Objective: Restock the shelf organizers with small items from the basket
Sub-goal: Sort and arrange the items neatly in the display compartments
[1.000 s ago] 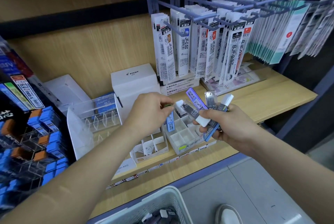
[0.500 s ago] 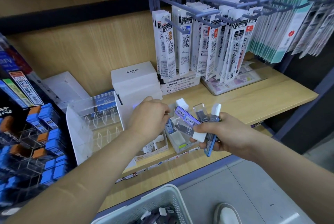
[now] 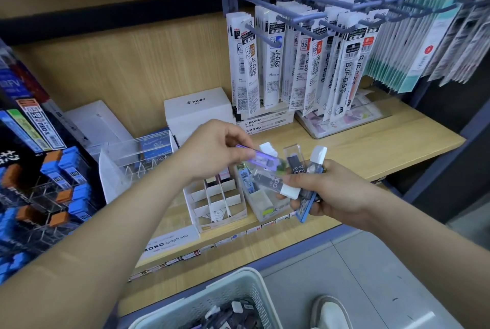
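My right hand (image 3: pixel 328 190) grips a fanned bunch of lead refill cases (image 3: pixel 297 169), clear and dark with white caps, above the shelf's front edge. My left hand (image 3: pixel 214 151) pinches a purple lead case (image 3: pixel 261 158) by its left end; its other end lies against the bunch. Below the hands stand a white divided organizer (image 3: pixel 212 198) and a clear divided organizer (image 3: pixel 261 201) with a few cases in it. The white basket (image 3: pixel 212 299) with more small cases sits at the bottom of the view.
A clear acrylic organizer (image 3: pixel 127 161) and a white PILOT box (image 3: pixel 197 108) stand behind my left arm. Refill packs (image 3: pixel 299 63) hang on hooks above the wooden shelf (image 3: pixel 384 140). A rack of blue and orange lead cases (image 3: pixel 53 190) fills the left. A shoe (image 3: pixel 331 310) shows on the floor.
My left hand let go of the blue case at the clear organizer and now pinches the purple case at the bunch. My right hand sank a little toward the shelf.
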### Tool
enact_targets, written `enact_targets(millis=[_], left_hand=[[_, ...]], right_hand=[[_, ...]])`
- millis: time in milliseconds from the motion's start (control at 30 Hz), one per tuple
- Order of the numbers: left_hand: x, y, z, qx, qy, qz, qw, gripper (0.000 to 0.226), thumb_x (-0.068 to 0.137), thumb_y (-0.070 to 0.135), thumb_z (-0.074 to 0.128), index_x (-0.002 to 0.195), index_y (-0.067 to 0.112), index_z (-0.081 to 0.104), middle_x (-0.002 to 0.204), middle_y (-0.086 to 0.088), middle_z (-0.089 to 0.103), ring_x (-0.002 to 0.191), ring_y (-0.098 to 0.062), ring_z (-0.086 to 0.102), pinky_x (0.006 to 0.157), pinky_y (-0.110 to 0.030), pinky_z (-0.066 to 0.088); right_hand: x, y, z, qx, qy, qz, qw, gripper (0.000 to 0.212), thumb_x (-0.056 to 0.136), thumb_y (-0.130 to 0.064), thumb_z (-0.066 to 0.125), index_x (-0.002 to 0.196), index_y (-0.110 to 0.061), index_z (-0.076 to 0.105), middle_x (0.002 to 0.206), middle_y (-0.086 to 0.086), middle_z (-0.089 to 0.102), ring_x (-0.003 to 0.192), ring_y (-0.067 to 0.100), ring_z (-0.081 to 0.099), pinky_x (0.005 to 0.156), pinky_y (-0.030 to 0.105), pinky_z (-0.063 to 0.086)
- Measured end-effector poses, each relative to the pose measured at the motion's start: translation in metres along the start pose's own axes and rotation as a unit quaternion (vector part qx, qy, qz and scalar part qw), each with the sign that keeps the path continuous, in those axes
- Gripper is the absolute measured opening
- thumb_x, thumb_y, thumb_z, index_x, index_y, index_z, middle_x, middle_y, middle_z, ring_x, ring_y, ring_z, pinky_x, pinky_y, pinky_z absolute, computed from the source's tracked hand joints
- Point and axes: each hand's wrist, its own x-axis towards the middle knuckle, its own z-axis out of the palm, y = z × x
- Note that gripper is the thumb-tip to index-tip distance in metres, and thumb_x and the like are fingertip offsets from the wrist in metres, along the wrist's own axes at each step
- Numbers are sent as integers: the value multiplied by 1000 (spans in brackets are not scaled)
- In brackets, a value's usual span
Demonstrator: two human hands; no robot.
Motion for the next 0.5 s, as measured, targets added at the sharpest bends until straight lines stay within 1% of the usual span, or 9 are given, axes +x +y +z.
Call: enact_targets(millis=[33, 100, 167, 233, 267, 300, 400, 433, 500], left_hand=[[0, -2, -5, -22, 2, -13, 1000, 8, 82, 9, 72, 78, 15, 69, 70, -6, 69, 55, -8, 59, 57, -21, 46], [-2, -3, -7, -34, -10, -26, 999, 6, 84, 10, 70, 80, 12, 67, 70, -5, 67, 55, -6, 57, 60, -21, 45], [-3, -2, -4, -2, -31, -19, 999, 4, 85, 13, 70, 81, 13, 68, 70, 1, 65, 60, -5, 55, 62, -19, 45], [-4, 1, 0, 23, -48, -4, 999, 5, 83, 12, 72, 82, 16, 69, 68, 4, 64, 59, -2, 54, 61, -17, 46], [-4, 2, 0, 35, -54, 3, 998, 9, 82, 12, 73, 87, 19, 69, 68, 4, 63, 58, -2, 54, 61, -18, 46], [-4, 3, 0, 54, -61, 14, 997, 18, 82, 11, 73, 95, 23, 68, 69, 4, 63, 57, -2, 54, 61, -18, 46], [-6, 9, 2, 140, -91, 61, 984, 55, 82, 10, 70, 125, 40, 52, 72, 6, 62, 58, 3, 52, 64, -14, 45], [-7, 11, 4, 164, -98, 74, 979, 64, 82, 9, 70, 131, 43, 47, 73, 7, 62, 60, 4, 52, 66, -15, 46], [-8, 16, 7, 191, -91, 84, 974, 67, 80, 9, 68, 132, 44, 46, 73, 8, 60, 61, 6, 53, 69, -19, 48]], right_hand=[[0, -1, -1, 16, 8, -7, 1000, 9, 92, -19, 64, 96, -13, 67, 83, 10, 74, 59, 15, 61, 52, 23, 38], [1, -2, -1, 40, 22, -20, 999, 15, 92, -19, 63, 102, -9, 67, 86, 12, 75, 59, 15, 60, 52, 24, 35], [1, -3, 1, 42, 29, -29, 998, 16, 93, -17, 62, 105, -7, 66, 88, 14, 75, 59, 14, 61, 54, 25, 36], [4, -4, 3, 39, 36, -37, 998, 16, 94, -16, 61, 105, -5, 66, 89, 15, 75, 58, 14, 60, 54, 26, 36], [5, -4, 4, 39, 40, -41, 998, 16, 94, -16, 61, 105, -4, 66, 89, 15, 75, 58, 14, 60, 53, 25, 36], [6, -4, 5, 38, 44, -43, 997, 17, 94, -16, 61, 105, -4, 66, 89, 15, 75, 58, 14, 60, 52, 24, 37], [7, -4, 7, 18, 50, -48, 997, 17, 94, -18, 62, 104, -5, 66, 86, 11, 75, 60, 13, 61, 52, 23, 40], [8, -4, 8, 9, 49, -49, 998, 17, 94, -19, 63, 104, -6, 66, 85, 10, 75, 61, 14, 62, 53, 24, 40], [8, -3, 9, -2, 45, -51, 998, 14, 94, -20, 63, 101, -10, 67, 84, 8, 75, 63, 14, 62, 57, 27, 42]])
